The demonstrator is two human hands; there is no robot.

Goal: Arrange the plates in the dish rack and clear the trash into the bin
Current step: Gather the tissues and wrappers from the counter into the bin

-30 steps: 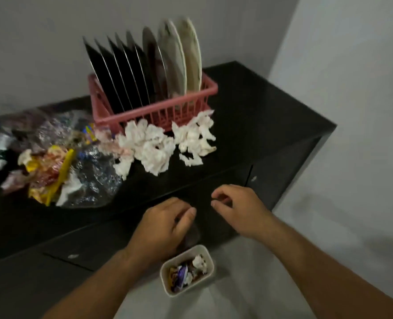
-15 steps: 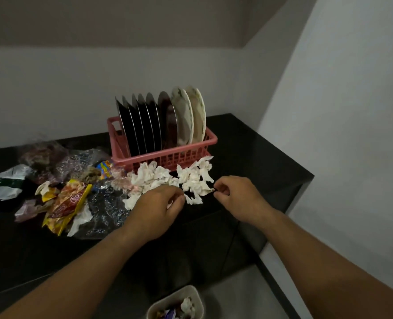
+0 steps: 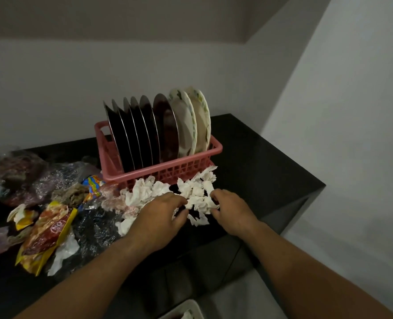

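We see the left hand point(image 3: 158, 215) palm-down w/ its grip curled: fingers & thumb pinch a wad at the left side of the near clump of tissues point(image 3: 197, 195). The right hand point(image 3: 233, 210) mirrors it, palm-down, fingers hooked over the clump's right side, thumb under, closing on paper. Both forearms reach fwd from the bottom of the view & converge on that clump. The two hands are near each other but apart, w/ tissue between.

Vs. half a sec ago: the right hand hung just beside the tissues, fingers curled on nothing; now it's in them. The left hand has shifted right, off the left-hand wads.

Outward: the tissues lie on the black table point(image 3: 260, 162), against the front wall of the pink dish rack point(image 3: 168, 172). The plates point(image 3: 145, 132) stand on edge in it, dark ones left, two pale patterned ones right. Left of the hands, wrappers point(image 3: 45, 236) & clear plastic bags point(image 3: 94, 229) crowd the table. Right of the rack, dark tabletop shows up to the corner by the wall. Our forearms cross the table's front edge. The bin point(image 3: 186, 308) shows only as a rim at the bottom of the view, below the table.
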